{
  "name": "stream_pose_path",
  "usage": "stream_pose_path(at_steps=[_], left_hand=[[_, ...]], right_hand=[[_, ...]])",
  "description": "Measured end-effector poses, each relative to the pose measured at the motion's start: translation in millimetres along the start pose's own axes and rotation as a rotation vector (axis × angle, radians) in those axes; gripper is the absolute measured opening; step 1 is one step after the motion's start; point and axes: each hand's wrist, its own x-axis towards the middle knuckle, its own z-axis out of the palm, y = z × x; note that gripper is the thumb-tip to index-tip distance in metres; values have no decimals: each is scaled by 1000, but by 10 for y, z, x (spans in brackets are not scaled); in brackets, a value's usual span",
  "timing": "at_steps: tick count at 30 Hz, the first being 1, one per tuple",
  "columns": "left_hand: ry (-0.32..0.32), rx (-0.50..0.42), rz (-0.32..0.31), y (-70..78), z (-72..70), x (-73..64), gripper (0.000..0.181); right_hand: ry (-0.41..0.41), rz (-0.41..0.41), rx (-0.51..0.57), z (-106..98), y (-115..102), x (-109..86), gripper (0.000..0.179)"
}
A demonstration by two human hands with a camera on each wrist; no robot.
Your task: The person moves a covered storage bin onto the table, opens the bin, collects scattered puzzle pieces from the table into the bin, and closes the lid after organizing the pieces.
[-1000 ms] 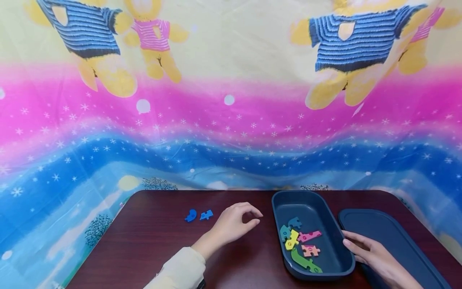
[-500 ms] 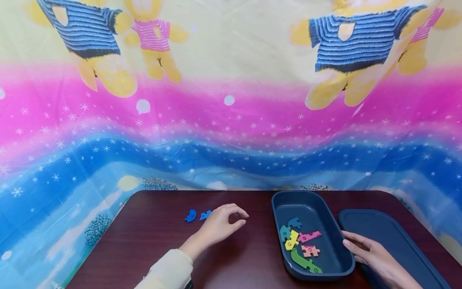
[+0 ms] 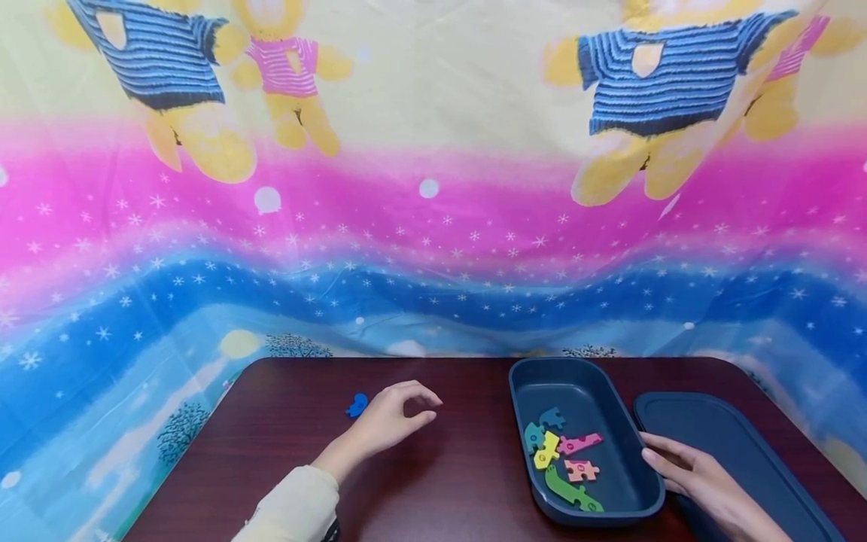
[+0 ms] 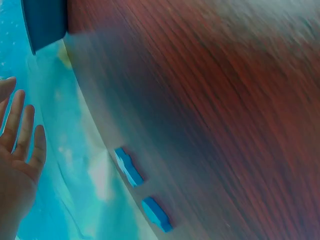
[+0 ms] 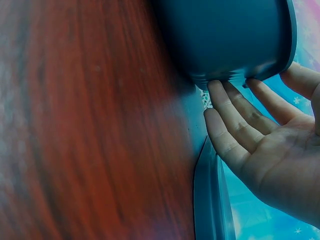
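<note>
No text can be read: the marks (image 3: 571,446) on the puzzle pieces (image 3: 547,449), toward five o'clock, are too small to tell.

On the desk (image 3: 271,474), the box (image 3: 582,403) stands right of centre, six pieces (image 3: 547,452) in its left and near parts. The lid (image 3: 738,452) lies to its right; the right hand (image 3: 701,474) touches its right side. Well left lie two loose pieces (image 4: 129,167), the left hand (image 3: 382,418) before one. A cloth (image 3: 433,233) hangs behind.
</note>
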Motion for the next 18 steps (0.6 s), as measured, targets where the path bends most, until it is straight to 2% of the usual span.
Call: stream_pose_path(at_steps=[8, 18], left_hand=[[36, -14, -3, -189, -63, -57, 18], [49, 8, -48, -374, -134, -96, 21]], right_hand=[[-8, -10, 7, -6, 12, -4, 74], [-9, -9, 19, -12, 21, -3, 74]])
